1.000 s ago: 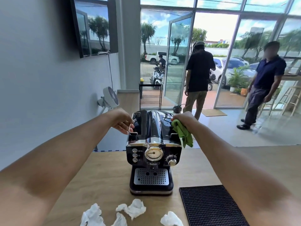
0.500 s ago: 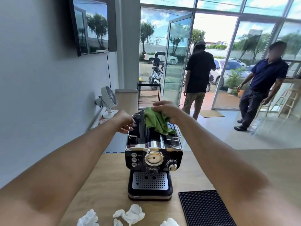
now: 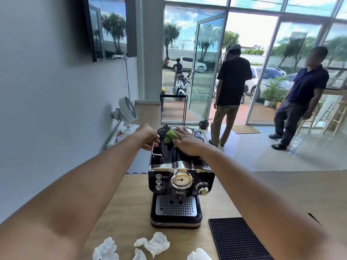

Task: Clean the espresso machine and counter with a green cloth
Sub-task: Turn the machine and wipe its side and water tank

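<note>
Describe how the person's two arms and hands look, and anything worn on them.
Both forearms are bare up to the frame's edge, with no sleeves in view. The left hand and right hand wear no gloves, and no watch, bracelet or ring shows on wrists or fingers.

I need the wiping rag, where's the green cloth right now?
The green cloth lies on top of the espresso machine, pressed under the right hand.
</note>
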A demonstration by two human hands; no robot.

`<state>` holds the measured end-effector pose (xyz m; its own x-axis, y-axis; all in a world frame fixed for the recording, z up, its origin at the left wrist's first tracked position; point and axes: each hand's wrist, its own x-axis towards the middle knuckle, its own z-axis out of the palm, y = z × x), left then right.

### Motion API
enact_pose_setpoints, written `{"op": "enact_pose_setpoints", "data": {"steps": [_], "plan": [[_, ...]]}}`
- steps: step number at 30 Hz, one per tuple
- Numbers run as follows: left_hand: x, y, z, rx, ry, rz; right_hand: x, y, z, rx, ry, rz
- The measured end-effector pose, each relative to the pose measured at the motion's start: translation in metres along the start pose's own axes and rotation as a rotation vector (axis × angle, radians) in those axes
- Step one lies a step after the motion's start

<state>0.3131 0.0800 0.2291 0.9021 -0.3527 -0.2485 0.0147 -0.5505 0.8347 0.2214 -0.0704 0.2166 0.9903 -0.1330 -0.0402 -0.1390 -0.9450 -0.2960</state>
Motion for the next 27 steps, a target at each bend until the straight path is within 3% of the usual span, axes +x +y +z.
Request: {"op": "enact_pose_setpoints", "data": {"steps": [12, 22, 27], "plan": [[-0.016, -0.017, 0.001, -0.025, 0.182, 0.164, -0.081, -0.032, 0.02, -0.018, 0.067, -0.093], [-0.033, -0.03, 0.003, -0.031, 0.127, 0.163, -0.118, -0.031, 0.035, -0.012, 0.178, -0.177], [-0.042, -0.029, 0.002, -0.024, 0.107, 0.159, -0.135, -0.019, 0.045, 0.167, 0.23, -0.29]]}}
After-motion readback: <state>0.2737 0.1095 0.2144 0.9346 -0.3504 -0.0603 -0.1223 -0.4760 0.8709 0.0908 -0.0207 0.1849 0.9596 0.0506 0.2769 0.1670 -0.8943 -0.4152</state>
